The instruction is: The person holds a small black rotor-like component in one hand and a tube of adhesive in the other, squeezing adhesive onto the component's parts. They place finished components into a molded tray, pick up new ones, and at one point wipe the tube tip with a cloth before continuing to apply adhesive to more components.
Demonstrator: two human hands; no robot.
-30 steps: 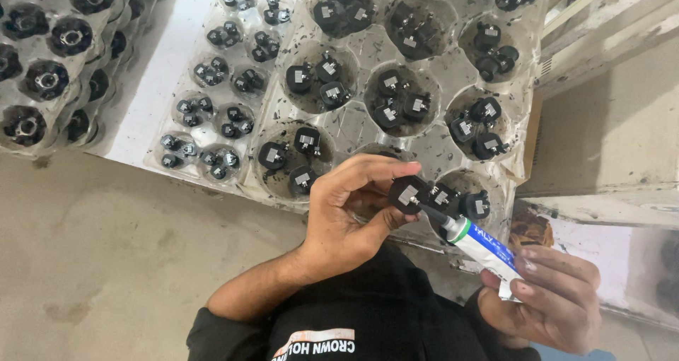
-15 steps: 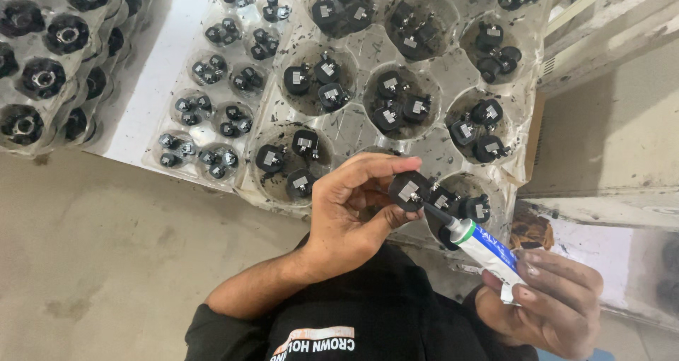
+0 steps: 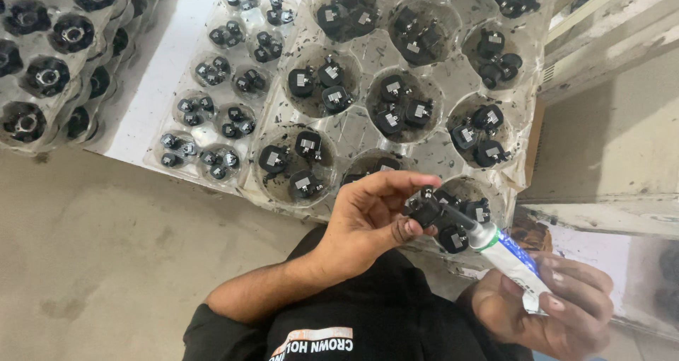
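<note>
Small black plastic part (image 3: 424, 209): blocky, matt, with a pale square patch on one face; pinched between thumb and fingertips of the left hand (image 3: 368, 219), near the middle of the scene, just above the near edge of the large tray. Left hand: fingers curled narrow around the part, palm turned up, forearm running back to a black sleeve. Tube (image 3: 506, 255): white body with a blue band, green collar and thin nozzle; the nozzle tip meets the black part from the right. Right hand (image 3: 559, 304): closed around the tube's rear end, at the near right corner. Large clear tray (image 3: 368, 131): moulded plastic, round wells, speckled with dark flecks, each well holding two or three like black parts with pale patches; it lies far of the hands, centre to right. Small clear tray (image 3: 212, 127): to the left of the large one, on a white sheet (image 3: 152, 85), its smaller wells filled with tiny black pieces. Stacked trays (image 3: 42, 64): far left, holding round black ring-shaped parts. Floor (image 3: 106, 262): bare grey concrete, near left.
</note>
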